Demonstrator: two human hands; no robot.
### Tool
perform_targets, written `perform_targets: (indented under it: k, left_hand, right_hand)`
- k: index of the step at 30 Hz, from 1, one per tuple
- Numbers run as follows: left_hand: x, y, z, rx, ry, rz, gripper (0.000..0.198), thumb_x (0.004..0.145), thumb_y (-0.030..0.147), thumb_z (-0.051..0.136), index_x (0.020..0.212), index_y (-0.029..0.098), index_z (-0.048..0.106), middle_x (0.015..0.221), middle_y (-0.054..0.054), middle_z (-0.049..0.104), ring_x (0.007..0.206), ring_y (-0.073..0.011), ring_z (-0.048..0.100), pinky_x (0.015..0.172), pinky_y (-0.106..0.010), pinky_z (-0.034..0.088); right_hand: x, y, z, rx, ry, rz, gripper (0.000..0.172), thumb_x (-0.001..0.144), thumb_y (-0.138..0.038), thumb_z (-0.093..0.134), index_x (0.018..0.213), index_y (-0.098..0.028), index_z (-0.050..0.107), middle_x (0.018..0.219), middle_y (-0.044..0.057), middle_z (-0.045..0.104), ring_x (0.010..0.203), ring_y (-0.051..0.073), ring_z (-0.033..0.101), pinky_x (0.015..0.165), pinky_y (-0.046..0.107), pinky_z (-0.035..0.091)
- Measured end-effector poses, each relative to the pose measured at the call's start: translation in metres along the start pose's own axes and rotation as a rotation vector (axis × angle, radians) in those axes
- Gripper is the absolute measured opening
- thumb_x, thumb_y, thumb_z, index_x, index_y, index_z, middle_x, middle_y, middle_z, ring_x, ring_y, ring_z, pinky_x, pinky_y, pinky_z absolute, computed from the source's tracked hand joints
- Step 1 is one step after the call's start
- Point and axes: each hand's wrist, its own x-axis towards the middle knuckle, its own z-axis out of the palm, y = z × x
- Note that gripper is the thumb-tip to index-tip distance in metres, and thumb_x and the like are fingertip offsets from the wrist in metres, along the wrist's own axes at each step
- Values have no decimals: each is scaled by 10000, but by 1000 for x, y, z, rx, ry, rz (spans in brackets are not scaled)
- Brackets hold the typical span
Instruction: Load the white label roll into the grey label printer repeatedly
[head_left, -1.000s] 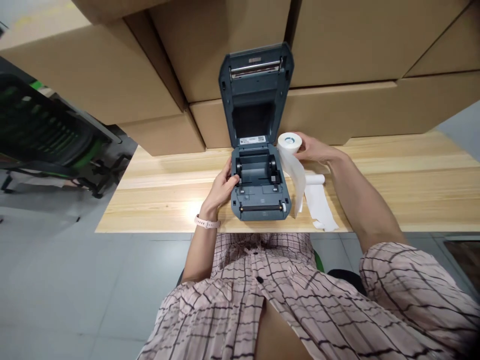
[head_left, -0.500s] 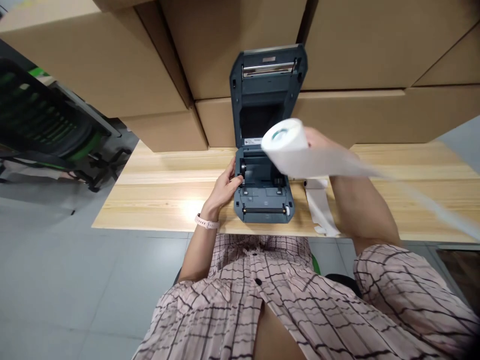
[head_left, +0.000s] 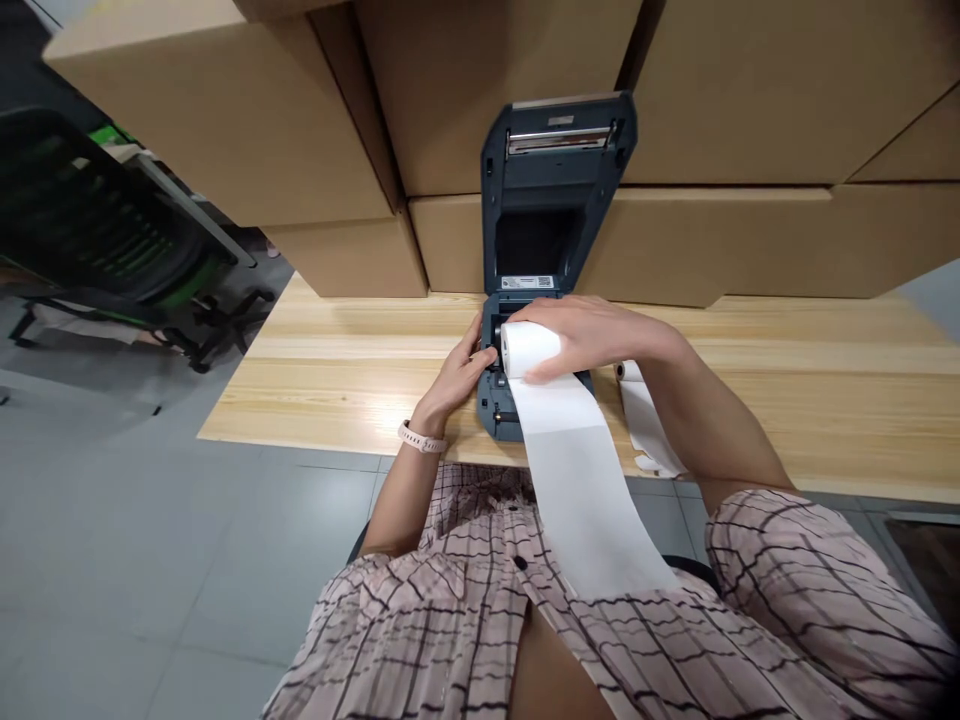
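A dark grey label printer stands on the wooden table with its lid raised. My right hand grips a white paper roll from above and right, with the roll down in the printer's bay. From the roll a long loose strip hangs forward over the table edge onto my lap. My left hand rests along the printer's left side, its thumb on the rim by the roll's left end and its fingers around the outer wall. Most of the bay is hidden under the roll and my right hand.
Behind the printer, large cardboard boxes are stacked along the table's back. A smaller used paper roll with a torn end lies right of the printer, near my right forearm. To the left, beyond the table, stands a black office chair.
My right hand has brought the paper roll down and left into the printer's bay. The strip that trailed to the right now hangs forward toward me. My left hand stays at the printer's side.
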Motion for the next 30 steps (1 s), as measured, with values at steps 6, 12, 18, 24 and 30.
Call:
perform_targets:
  k: [6,12,18,24,30]
  left_hand:
    - [-1,0,3,-48,0,-9,836,936,426,616,1697,250,318,1808,-43,243,1685,-299,218,1393,-489,158]
    - [0,-1,2,34,15,-2,847,939,418,590,1701,190,296,1808,-74,226,1690,-300,196,1397,-466,136]
    - [-2,1,2,72,31,-10,821,959,372,549,1711,195,271,1805,-63,246,1679,-287,239,1391,-423,171]
    - [-2,0,4,63,31,-5,831,955,359,537,1716,190,251,1801,-69,260,1672,-284,263,1387,-439,185]
    - [-1,0,3,75,36,-14,843,949,353,542,1718,185,243,1804,-77,239,1678,-287,243,1391,-451,172]
  right_hand:
    - [-4,-5,4,-103,49,47,749,801,-686,692,1426,-278,629,1351,120,715,1128,378,672,877,415,444]
    - [-5,-4,4,-46,59,25,755,800,-675,694,1431,-268,618,1385,111,708,1197,374,668,898,409,469]
    - [-3,-8,10,-63,70,83,785,804,-716,664,1434,-249,623,1405,139,701,1196,417,667,943,477,476]
    - [0,-7,11,-109,39,65,796,823,-753,641,1440,-250,611,1353,148,712,1151,406,664,963,491,455]
    - [-1,-11,8,-159,21,72,782,820,-771,629,1394,-241,643,1278,154,727,1074,399,665,936,491,445]
